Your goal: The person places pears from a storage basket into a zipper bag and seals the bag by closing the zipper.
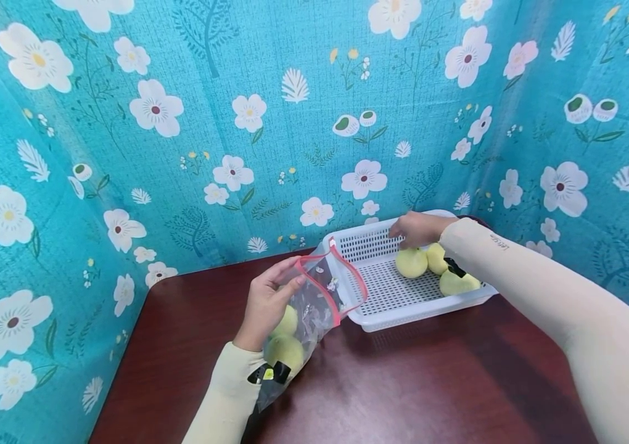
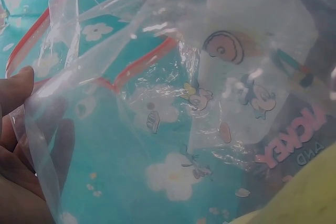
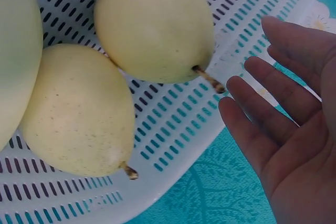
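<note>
My left hand (image 1: 263, 308) pinches the edge of a clear zip bag (image 1: 314, 293) with red strips at its mouth. Pale yellow-green pears (image 1: 285, 353) lie low in that bag, and its mouth tilts toward a white slotted basket (image 1: 372, 324). Cartoon prints show on the bag's plastic (image 2: 199, 100) in the left wrist view. My right hand (image 1: 419, 229) hovers over the basket's far side, holding nothing. In the right wrist view its fingers (image 3: 273, 90) are slightly bent, just apart from the stem of one pear (image 3: 155, 27). Two other pears (image 3: 79, 111) sit beside it.
Basket and bag are on a dark reddish-brown table (image 1: 403, 382). A teal flowered cloth (image 1: 270, 142) hangs behind and at both sides. A small black device is strapped at each wrist, over cream sleeves (image 1: 536, 277).
</note>
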Available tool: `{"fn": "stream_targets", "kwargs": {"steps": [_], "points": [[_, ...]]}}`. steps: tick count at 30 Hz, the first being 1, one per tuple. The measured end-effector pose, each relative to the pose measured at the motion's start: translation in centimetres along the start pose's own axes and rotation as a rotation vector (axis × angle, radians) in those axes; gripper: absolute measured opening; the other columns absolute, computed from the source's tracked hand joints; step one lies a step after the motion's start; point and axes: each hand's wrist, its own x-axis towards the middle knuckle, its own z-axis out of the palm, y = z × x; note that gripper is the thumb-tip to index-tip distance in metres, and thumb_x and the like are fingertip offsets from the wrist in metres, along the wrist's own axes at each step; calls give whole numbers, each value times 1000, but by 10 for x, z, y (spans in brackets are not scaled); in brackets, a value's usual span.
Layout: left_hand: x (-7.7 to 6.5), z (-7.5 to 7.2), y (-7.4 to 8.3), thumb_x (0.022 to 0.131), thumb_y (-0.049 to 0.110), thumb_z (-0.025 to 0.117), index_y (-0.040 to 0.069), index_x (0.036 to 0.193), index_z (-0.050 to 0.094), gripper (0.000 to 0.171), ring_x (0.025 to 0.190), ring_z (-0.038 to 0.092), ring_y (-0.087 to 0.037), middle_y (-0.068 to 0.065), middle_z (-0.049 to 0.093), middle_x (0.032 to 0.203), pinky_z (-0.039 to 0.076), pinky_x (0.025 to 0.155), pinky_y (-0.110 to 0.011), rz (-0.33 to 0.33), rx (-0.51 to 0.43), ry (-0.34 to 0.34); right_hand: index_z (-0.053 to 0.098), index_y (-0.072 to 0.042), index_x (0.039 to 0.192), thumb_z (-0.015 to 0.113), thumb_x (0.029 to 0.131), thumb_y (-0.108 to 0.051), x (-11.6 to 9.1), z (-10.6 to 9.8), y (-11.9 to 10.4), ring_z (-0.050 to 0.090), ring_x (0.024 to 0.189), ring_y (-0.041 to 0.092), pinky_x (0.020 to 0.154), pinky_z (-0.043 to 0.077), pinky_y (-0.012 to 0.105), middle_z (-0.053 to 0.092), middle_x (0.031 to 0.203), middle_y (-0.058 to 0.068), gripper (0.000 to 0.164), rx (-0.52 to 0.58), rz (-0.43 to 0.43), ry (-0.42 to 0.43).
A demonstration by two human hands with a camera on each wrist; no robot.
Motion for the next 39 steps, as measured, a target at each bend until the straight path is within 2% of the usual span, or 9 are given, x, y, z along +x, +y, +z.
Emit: {"fn": "stream_targets", "kwargs": {"steps": [9, 17, 21, 27, 35, 39], "points": [[-1, 1, 3, 90, 7, 69, 2, 127, 63, 38, 111, 63, -21, -13, 66, 121, 54, 84, -35, -20, 11, 3, 58, 0, 133, 76, 86, -13, 1, 6, 11, 52, 122, 38, 97, 44, 52, 56, 134, 19, 52, 86, 66, -15], [-1, -1, 1, 91, 8, 69, 4, 128, 63, 38, 111, 63, -20, -11, 66, 121, 54, 85, -34, -28, -3, -4, 56, 1, 134, 80, 82, -16, 3, 8, 10, 49, 125, 39, 102, 39, 54, 54, 136, 19, 60, 85, 107, -15], [0, -1, 1, 91, 7, 68, 3, 128, 63, 38, 110, 64, -21, -13, 66, 121, 54, 85, -35, -14, -12, -5, 55, 1, 135, 83, 78, -19, 6, 11, 13, 46, 128, 39, 104, 36, 54, 52, 138, 18, 66, 60, 101, -24], [0, -2, 1, 91, 7, 69, 1, 127, 62, 38, 110, 64, -23, -15, 66, 120, 54, 84, -34, -6, -11, -6, 56, -1, 135, 86, 75, -23, 13, 18, 21, 43, 130, 40, 103, 36, 55, 50, 140, 19, 70, 51, 142, -50], [0, -2, 3, 91, 8, 69, 1, 128, 62, 38, 110, 63, -22, -14, 66, 121, 53, 85, -34, -19, -4, -7, 56, -3, 136, 87, 73, -27, 10, 27, 27, 40, 132, 41, 104, 33, 58, 50, 141, 20, 74, 131, 213, -62], [-1, -2, 2, 91, 9, 69, 1, 129, 61, 39, 111, 63, -22, -13, 65, 122, 53, 85, -34, -30, -2, -9, 56, -4, 136, 86, 73, -32, 8, 30, 26, 41, 130, 42, 103, 35, 59, 51, 139, 20, 76, 114, 226, -77]]}}
